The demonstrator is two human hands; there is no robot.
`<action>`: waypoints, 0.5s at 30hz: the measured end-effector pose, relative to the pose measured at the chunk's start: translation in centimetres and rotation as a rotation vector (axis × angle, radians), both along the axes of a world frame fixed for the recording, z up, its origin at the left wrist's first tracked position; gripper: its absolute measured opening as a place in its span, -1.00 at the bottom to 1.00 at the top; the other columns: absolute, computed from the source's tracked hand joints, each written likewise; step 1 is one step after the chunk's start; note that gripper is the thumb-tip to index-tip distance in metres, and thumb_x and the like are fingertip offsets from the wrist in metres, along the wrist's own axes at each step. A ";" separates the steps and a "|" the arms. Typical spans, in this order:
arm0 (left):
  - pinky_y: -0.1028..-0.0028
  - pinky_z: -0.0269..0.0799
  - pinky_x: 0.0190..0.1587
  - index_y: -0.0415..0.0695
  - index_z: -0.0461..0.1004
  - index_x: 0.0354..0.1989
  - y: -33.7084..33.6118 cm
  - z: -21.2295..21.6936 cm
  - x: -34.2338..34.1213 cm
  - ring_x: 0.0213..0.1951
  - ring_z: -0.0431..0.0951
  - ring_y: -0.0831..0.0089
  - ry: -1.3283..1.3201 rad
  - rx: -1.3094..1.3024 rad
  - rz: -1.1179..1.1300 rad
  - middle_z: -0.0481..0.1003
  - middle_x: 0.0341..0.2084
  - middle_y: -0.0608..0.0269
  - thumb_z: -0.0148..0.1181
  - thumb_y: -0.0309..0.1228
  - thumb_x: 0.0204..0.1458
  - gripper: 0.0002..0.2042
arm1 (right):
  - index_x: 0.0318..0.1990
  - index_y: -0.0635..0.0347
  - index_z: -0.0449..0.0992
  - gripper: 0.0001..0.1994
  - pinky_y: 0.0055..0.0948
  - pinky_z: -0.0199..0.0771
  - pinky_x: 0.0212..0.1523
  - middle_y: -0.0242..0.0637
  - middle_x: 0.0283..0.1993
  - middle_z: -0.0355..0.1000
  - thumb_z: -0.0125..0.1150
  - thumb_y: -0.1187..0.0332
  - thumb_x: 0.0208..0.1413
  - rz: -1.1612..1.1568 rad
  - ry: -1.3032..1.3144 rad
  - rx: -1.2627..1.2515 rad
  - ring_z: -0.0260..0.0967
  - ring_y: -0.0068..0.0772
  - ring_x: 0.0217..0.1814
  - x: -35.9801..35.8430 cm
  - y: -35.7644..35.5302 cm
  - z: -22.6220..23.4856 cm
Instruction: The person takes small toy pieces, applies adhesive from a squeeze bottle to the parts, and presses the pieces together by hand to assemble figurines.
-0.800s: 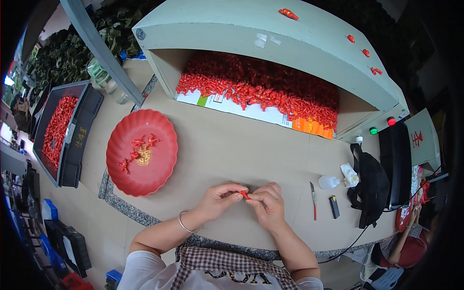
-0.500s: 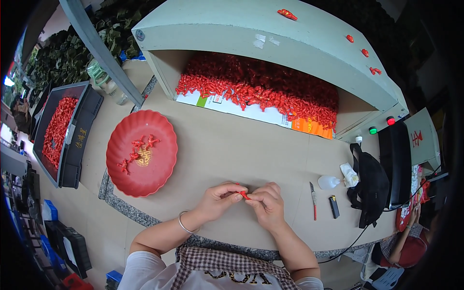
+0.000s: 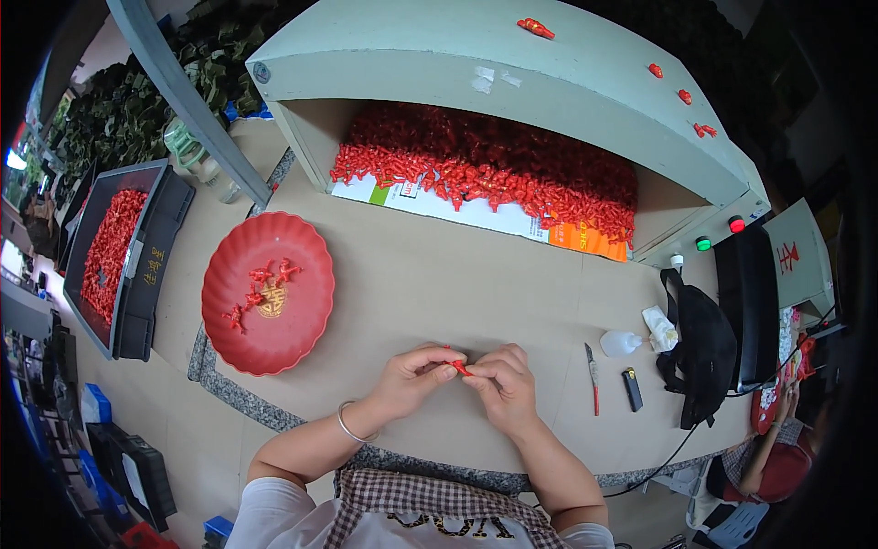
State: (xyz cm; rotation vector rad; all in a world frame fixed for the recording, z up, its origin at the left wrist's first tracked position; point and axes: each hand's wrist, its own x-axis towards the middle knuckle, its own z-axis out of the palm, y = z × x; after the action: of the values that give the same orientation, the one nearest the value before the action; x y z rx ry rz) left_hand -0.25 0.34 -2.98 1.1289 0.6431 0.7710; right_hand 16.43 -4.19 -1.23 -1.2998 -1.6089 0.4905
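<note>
One small red piece (image 3: 460, 369), lower centre, sits pinched in the fingers of left hand (image 3: 413, 378) and right hand (image 3: 507, 388); a slack pinch or uneven tug could drop it onto the counter (image 3: 457, 284)!

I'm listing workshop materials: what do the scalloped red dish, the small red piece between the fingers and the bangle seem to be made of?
Scalloped red dish: probably satin-finished plastic, going by its soft sheen and moulded-looking ribs.
Small red piece: perhaps plastic, from its bright red; too covered to judge its finish.
Bangle: likely polished metal, from its silvery shine.
</note>
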 end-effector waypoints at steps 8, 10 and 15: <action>0.58 0.32 -0.13 -0.23 0.42 -0.17 0.1 0.3 0.0 -0.20 0.39 0.57 0.002 -0.011 -0.019 0.43 -0.27 0.26 0.05 -0.54 0.01 -0.81 | -0.49 0.11 0.47 -0.89 -0.40 0.16 -0.21 -0.42 -0.50 0.35 0.27 0.35 -0.19 -0.012 0.037 -0.015 0.24 -0.41 -0.40 -0.1 -0.2 0.1; 0.57 0.32 -0.12 -0.22 0.43 -0.19 0.1 0.5 0.0 -0.20 0.39 0.57 -0.015 -0.060 -0.013 0.43 -0.26 0.25 0.05 -0.54 0.01 -0.82 | -0.48 0.11 0.47 -0.91 -0.42 0.20 -0.22 -0.41 -0.49 0.35 0.26 0.39 -0.17 -0.011 0.064 -0.030 0.25 -0.39 -0.37 -0.2 -0.3 0.3; 0.55 0.36 -0.14 -0.17 0.24 0.03 0.4 1.0 0.3 -0.20 0.42 0.53 -0.119 -0.193 -0.089 0.43 -0.24 0.20 0.00 -0.49 0.05 -0.67 | -0.34 0.19 0.45 -0.88 -0.46 0.27 -0.15 -0.35 -0.39 0.38 0.19 0.46 -0.09 0.057 0.399 -0.176 0.29 -0.42 -0.26 0.8 -0.5 0.6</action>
State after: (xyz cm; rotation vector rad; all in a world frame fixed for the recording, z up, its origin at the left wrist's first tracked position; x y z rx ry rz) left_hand 0.00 0.70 -1.97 0.9221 0.5513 0.6798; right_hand 17.23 -4.72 -0.62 -1.1949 -1.2918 0.8843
